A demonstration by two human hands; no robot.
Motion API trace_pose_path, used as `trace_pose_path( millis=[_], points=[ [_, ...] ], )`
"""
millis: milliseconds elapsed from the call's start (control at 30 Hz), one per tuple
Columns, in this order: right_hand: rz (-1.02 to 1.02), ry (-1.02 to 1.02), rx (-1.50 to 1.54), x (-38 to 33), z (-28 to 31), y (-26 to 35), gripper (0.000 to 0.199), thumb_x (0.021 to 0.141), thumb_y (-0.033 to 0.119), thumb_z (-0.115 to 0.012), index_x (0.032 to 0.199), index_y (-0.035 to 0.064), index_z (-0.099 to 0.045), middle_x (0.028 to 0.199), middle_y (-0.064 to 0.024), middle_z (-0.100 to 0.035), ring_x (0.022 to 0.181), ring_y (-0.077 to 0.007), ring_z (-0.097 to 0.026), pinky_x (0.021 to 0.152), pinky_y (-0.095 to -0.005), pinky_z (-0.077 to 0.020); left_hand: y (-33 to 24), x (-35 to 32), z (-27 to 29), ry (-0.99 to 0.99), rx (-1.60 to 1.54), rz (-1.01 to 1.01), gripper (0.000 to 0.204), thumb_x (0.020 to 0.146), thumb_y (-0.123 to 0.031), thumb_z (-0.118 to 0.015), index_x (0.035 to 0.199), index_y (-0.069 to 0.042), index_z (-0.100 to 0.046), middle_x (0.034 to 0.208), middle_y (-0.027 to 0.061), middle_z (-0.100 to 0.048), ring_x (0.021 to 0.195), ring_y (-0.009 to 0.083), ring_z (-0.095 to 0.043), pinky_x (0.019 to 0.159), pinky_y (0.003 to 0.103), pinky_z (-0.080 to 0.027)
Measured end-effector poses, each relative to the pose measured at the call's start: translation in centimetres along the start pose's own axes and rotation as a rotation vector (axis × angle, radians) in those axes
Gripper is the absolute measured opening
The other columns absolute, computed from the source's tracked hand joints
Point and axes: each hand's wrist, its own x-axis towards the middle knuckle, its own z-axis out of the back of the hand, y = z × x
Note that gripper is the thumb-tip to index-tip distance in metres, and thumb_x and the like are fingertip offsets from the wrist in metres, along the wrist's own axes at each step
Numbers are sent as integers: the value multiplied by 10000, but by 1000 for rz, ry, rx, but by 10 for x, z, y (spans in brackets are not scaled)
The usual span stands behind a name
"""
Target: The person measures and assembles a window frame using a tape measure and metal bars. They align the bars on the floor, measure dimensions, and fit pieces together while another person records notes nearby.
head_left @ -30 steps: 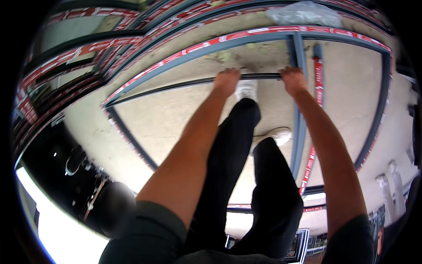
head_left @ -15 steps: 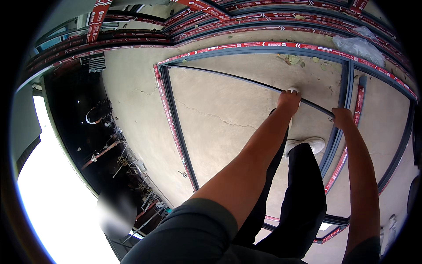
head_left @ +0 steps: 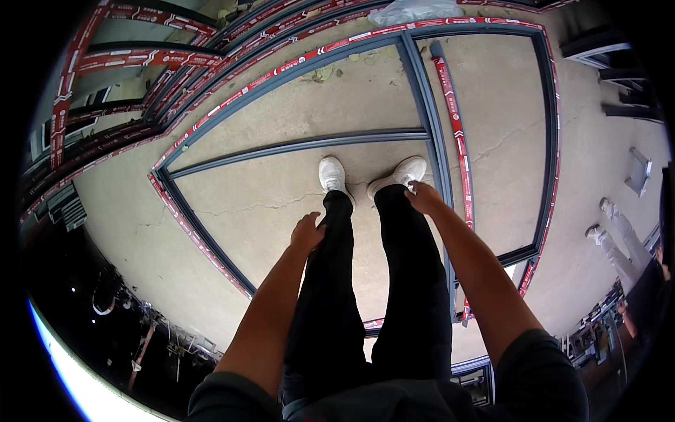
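Observation:
A large dark grey window frame [head_left: 281, 69], its outer edges wrapped in red printed tape, lies on the floor. A slim dark grey bar [head_left: 295, 148] spans its left section, from the left side across to the upright divider [head_left: 430, 119]. My left hand [head_left: 307, 232] hangs beside my left knee, fingers loosely bent and holding nothing. Over my right shin, my right hand [head_left: 424, 198] is likewise free of any object, its fingers parted. Both hands are apart from the bar. My feet in white shoes [head_left: 332, 172] stand inside the frame, just on the near side of the bar.
A loose red-taped strip [head_left: 455, 123] lies right of the divider. Stacked taped profiles [head_left: 239, 63] and a clear plastic bag [head_left: 415, 10] are beyond the frame. At the right, another person's legs [head_left: 619, 235] show near dark profiles [head_left: 629, 91]. Workshop clutter [head_left: 158, 327] fills the lower left.
Both hands have let go of the bar and drawn back toward my legs. The bar now lies straight across the frame instead of slanting. My view has swung to the right.

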Motion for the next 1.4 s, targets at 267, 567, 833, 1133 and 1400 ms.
trace_pose_path(
  millis=[267,567,833,1133,1400],
  points=[
    [-256,-69,599,-318,-126,-71,548,909,437,-640,1317,72,-599,1196,-233,-669,1128,-352,-644,961,-394,-506,41,-155,121,52,136,11,432,902,-369,-643,1227,-88,-605,1074,150,-712,1026,342,-667,903,423,-518],
    [-813,-647,1233,-594,-402,-2,512,907,395,-604,1276,41,-616,1117,-219,-696,1061,-336,-668,940,-382,-511,-85,-101,299,18,744,-728,262,877,-273,-618,904,-25,-697,954,216,-689,937,392,-658,833,455,-526],
    [-935,-625,1690,-602,-659,232,491,886,425,-608,1210,61,-670,1108,-199,-705,1082,-345,-655,972,-403,-500,-223,-158,264,171,1593,-1067,294,705,-251,-822,849,-15,-724,829,176,-726,817,317,-707,760,414,-554],
    [-965,-787,2317,-575,-809,325,441,919,398,-564,1162,53,-691,1199,-193,-669,1104,-360,-637,991,-403,-484,-162,-444,-148,667,1464,-1019,203,764,-168,-814,802,-2,-705,744,88,-702,695,173,-646,668,328,-523],
    [-1453,-1017,2580,-695,-945,286,361,912,339,-622,1158,86,-692,1078,-185,-707,1031,-325,-672,922,-385,-518,-69,-724,-418,1173,1277,-1469,222,903,-202,-708,982,5,-706,841,66,-712,769,145,-647,731,294,-513]
  ],
)
